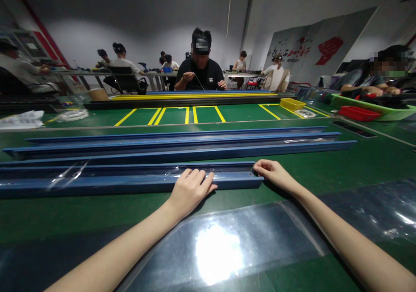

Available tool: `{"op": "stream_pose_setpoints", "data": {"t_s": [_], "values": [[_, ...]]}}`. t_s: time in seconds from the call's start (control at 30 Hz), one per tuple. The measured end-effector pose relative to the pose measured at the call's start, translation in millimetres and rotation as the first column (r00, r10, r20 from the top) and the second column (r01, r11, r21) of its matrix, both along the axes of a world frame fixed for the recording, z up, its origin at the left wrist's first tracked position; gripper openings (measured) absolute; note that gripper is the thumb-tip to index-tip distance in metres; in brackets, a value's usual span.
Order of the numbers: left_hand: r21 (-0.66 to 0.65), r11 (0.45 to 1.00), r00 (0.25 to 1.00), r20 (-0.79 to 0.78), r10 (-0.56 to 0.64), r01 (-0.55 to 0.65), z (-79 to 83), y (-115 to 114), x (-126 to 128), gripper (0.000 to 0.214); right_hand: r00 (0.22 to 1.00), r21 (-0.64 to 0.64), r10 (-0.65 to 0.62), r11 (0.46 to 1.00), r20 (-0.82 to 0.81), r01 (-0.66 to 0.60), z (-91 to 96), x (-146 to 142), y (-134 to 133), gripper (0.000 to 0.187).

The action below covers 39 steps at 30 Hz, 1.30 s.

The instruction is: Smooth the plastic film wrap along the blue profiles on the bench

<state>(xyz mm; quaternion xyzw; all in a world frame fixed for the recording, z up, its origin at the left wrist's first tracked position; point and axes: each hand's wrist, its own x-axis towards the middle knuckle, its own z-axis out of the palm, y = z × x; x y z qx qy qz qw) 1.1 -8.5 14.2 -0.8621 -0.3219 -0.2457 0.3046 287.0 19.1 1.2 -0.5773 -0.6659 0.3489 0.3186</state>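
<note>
A long blue channel-shaped profile (130, 187) lies across the green table in front of me, with clear plastic film (172, 171) inside its trough. My left hand (192, 190) grips the profile's near wall, fingers hooked over the rim and thumb along the outside. At the profile's right end is my right hand (272, 173), its thumb and forefinger pinched together at the trough's opening. Whatever sits between those fingertips is too small to make out. Just beyond lie more blue profiles (195, 152), side by side and parallel to this one.
Wide clear plastic sheeting (260, 235) covers the near table edge under my forearms. Further back are yellow tape lines (190, 115), a yellow tray (292, 104), a red tray (359, 113), a green bin (390, 113) and a dark flat phone-like object (353, 128). A co-worker (199, 73) sits opposite.
</note>
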Motion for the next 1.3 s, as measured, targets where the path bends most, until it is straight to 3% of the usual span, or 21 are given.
{"op": "stream_pose_setpoints", "data": {"t_s": [0.4, 1.13, 1.3], "values": [[-0.061, 0.997, 0.998, 0.019, 0.056, -0.055, -1.6, -1.4, 0.1, 0.028, 0.994, 0.005, 0.109, 0.994, 0.006, -0.11, -3.9, 6.1, 0.4, 0.027], [-0.088, 0.992, 0.994, 0.049, 0.097, -0.092, -3.5, 0.0, 1.2, 0.032, 0.994, 0.013, 0.089, 0.996, 0.057, -0.09, -5.2, 7.4, 2.3, 0.032], [-0.103, 0.992, 0.996, 0.039, 0.08, -0.075, -3.4, 1.1, 0.9, 0.03, 0.994, -0.001, 0.09, 0.996, 0.065, -0.09, 3.2, 5.7, -1.5, 0.029]]}}
